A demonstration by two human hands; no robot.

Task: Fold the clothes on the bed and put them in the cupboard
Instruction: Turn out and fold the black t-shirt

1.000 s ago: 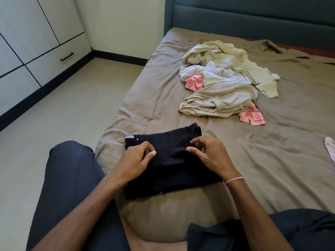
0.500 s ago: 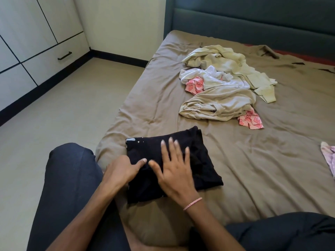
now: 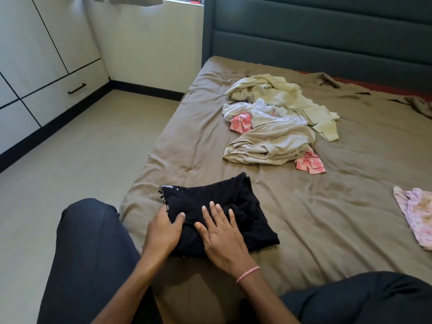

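Black garment (image 3: 233, 202): one, soft dark cloth folded into a rough rectangle, lower centre of frame, on the bed (image 3: 315, 218).
Axis: long side runs left to right.
Left hand (image 3: 163, 232): grip holds the garment's left edge, thumb on top.
Right hand (image 3: 222, 232): grip wide, flat fingers pressing the top.
Clothes heap (image 3: 268, 134): one, crumpled cream, white and pink, upper right.

Beige floor (image 3: 81, 148) meets a cream wall (image 3: 145, 43) along black skirting (image 3: 149, 90), a curtain hem (image 3: 131, 0) above.
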